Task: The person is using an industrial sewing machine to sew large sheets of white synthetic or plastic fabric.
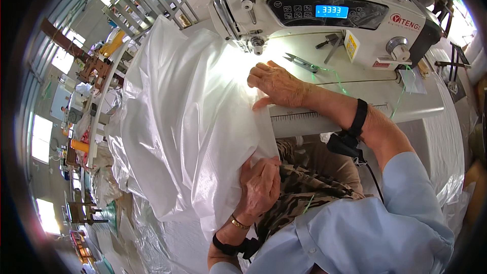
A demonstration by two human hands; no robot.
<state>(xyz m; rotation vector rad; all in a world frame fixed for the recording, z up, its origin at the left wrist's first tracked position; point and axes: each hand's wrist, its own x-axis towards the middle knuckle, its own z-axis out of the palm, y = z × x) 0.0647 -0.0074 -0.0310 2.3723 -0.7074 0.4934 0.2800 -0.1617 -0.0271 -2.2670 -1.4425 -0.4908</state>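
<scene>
I am feeding a big white woven plastic sack (177, 116) across the table of a white sewing machine (324, 10), whose body is carrying a yellow sticker (350, 45) and a glowing blue display (332, 11). My right hand (276, 83) is lying flat, fingers spread, on the sack's edge near the needle; my left hand (259, 185) is gripping the sack's lower edge over my lap. Small snips (300, 62) are resting just beside.

Right hand (276, 85) flat (fingers extended), left hand (259, 185) pinching
</scene>
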